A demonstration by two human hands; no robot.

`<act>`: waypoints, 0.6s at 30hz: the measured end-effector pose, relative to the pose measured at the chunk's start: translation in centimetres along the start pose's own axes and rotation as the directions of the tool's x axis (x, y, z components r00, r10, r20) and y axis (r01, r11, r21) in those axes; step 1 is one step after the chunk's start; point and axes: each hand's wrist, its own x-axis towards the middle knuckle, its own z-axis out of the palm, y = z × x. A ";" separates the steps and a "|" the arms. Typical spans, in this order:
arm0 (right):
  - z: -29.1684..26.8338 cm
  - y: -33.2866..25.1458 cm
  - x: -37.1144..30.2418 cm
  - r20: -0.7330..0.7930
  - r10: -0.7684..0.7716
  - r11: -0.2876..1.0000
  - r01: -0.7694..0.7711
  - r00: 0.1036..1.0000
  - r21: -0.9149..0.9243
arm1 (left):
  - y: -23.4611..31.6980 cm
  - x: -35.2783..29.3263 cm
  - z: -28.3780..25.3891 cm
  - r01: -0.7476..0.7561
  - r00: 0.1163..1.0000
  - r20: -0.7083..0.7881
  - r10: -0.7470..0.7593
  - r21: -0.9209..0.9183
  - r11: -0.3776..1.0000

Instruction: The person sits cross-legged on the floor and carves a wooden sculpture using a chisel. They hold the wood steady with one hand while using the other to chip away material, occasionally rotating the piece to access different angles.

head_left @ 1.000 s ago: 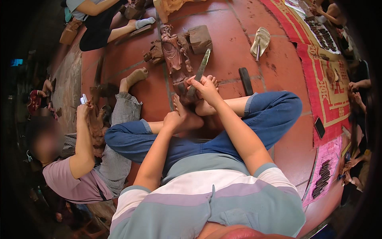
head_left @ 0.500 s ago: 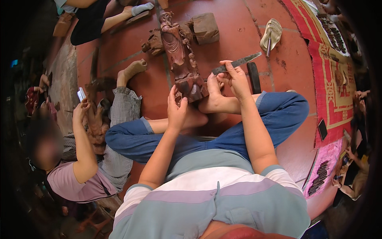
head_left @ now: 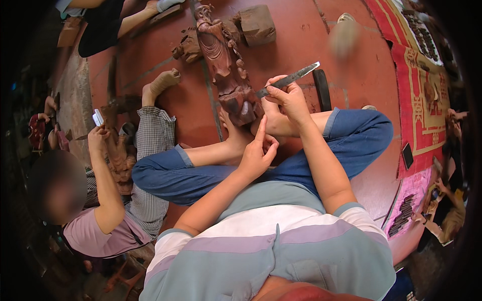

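Observation:
My right hand is closed around a flat, dark carving chisel, its slanted bright tip pointing up and to the right. Close to the chisel's lower end stands the base of a carved reddish-brown wooden statue, a robed figure lying away from me on the floor. My left hand is open in front of my bare feet, holding nothing. Its index finger stretches toward the statue's base and the others are partly curled. The base rests between my feet.
Wooden blocks lie beside the statue. A dark bar is right of my right hand. Blurred pale footwear sits farther off. At left, a seated person holds a white phone-like object. A red and gold mat runs along the right.
My left hand has moved right and nearer to me, away from the statue's left side, with its index finger now extended. The chisel has shifted slightly left and tilts more steeply.

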 end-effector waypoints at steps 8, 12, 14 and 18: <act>1.4 -0.9 0.0 0.231 0.131 0.940 -0.047 0.964 -0.338 | 0.6 0.7 0.2 -0.009 0.996 -0.089 0.016 0.074 0.997; 2.2 -0.5 2.2 0.264 0.188 0.787 0.016 0.946 -0.617 | 0.7 2.1 0.7 0.045 0.990 -0.136 -0.032 0.099 0.994; 2.9 -2.1 3.0 0.165 0.294 0.846 -0.175 0.941 -0.504 | 0.4 4.0 0.6 0.119 0.987 -0.123 -0.104 0.119 0.986; 3.2 -2.5 4.3 0.135 0.248 0.771 -0.111 0.959 -0.627 | 0.4 5.5 1.1 0.125 0.986 -0.123 -0.113 0.090 0.988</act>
